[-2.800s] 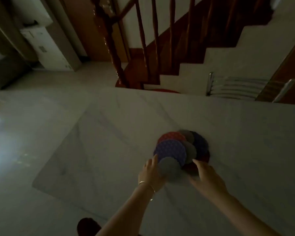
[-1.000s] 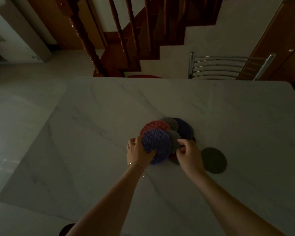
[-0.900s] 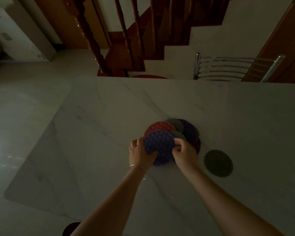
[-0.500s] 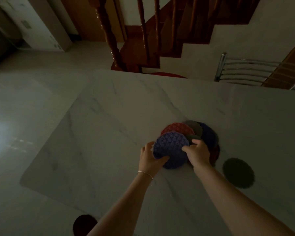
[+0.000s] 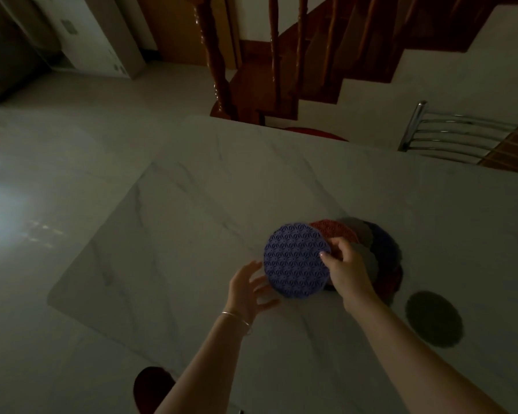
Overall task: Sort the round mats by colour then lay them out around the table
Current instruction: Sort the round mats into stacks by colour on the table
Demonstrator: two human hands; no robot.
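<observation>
A blue patterned round mat (image 5: 295,259) is lifted above the white marble table (image 5: 192,234), pinched at its right edge by my right hand (image 5: 346,268). My left hand (image 5: 247,289) is just left of and below the mat, fingers spread, holding nothing. Behind the blue mat lies a fanned pile of round mats: a red one (image 5: 334,231), grey ones (image 5: 359,230), a dark blue one (image 5: 383,245) and a dark red one (image 5: 391,279). One dark grey mat (image 5: 433,318) lies alone on the table to the right.
A metal chair back (image 5: 449,135) stands at the table's far right edge. A red stool seat (image 5: 314,134) peeks over the far edge, and a dark red stool (image 5: 153,386) sits near the front left. A wooden staircase (image 5: 281,55) rises behind.
My right hand has lifted the blue mat off the pile and carried it leftward. My left hand has let go of it and opened. The grey mat was set alone to the right earlier.
</observation>
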